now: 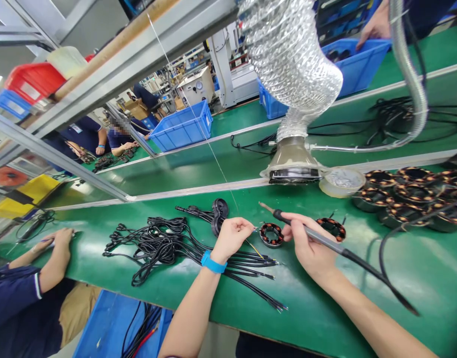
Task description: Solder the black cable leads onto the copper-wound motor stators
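My right hand (306,246) is closed around a soldering iron (323,239), its tip pointing left above the bench. Its fingertips are right beside a small ring-shaped motor stator (272,234) with copper windings; I cannot tell if they touch. My left hand (233,236), with a blue wristband, pinches a thin wire at the stator's left side. A yellow wire (255,248) slants down from near those fingers. Black cables (250,258) with stripped ends lie beneath my left hand, next to a black plastic part (219,214). A second stator (330,228) lies behind my right hand.
Several stators (411,194) stand at the right, by a round tub (342,181). A fume hood (293,161) on a foil duct hangs behind my hands. Bundled black cables (157,243) lie left. A co-worker's hands (62,241) rest on the green bench (97,263).
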`<state>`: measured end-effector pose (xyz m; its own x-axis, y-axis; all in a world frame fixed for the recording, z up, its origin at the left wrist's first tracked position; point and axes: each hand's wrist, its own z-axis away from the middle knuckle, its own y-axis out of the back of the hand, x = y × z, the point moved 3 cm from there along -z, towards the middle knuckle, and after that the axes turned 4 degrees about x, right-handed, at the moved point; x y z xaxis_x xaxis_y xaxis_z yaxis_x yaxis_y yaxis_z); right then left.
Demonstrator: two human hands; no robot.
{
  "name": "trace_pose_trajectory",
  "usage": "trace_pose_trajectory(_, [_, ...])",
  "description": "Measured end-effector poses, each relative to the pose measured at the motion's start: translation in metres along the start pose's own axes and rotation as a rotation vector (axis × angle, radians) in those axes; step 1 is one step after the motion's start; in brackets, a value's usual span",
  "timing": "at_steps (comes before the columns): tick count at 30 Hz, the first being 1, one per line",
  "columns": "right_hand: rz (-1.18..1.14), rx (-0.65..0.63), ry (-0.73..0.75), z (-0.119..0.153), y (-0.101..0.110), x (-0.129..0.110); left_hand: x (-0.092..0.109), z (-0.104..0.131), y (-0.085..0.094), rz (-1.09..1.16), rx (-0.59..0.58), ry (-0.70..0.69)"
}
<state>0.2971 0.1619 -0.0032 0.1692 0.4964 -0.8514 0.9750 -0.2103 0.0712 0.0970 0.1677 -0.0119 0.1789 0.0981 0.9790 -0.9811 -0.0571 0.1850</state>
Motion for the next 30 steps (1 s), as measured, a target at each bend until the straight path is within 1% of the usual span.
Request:
trace_pose_trajectory(5, [0.012,0.092,0.059,0.003,0.009,0.000,0.000,-0.002,-0.007,0.017,0.010,-0.015])
trace_pose_trajectory(8, [-0.002,0.109,0.057,0.003,0.009,0.000,-0.001,-0.003,-0.010,-0.013,0.014,-0.020])
trace_pose_trajectory(21, [0.047,0.026,0.097,0.002,0.004,-0.006,-0.003,-0.005,-0.011,-0.018,0.043,-0.025])
trace_pose_trajectory(27, [0.103,0.018,0.228,0.003,0.005,-0.011,-0.002,-0.004,-0.011,-0.016,0.055,-0.034])
trace_pose_trajectory(30, [0.083,0.012,0.194,0.004,0.004,-0.009,-0.001,-0.003,-0.011,-0.036,0.063,-0.035])
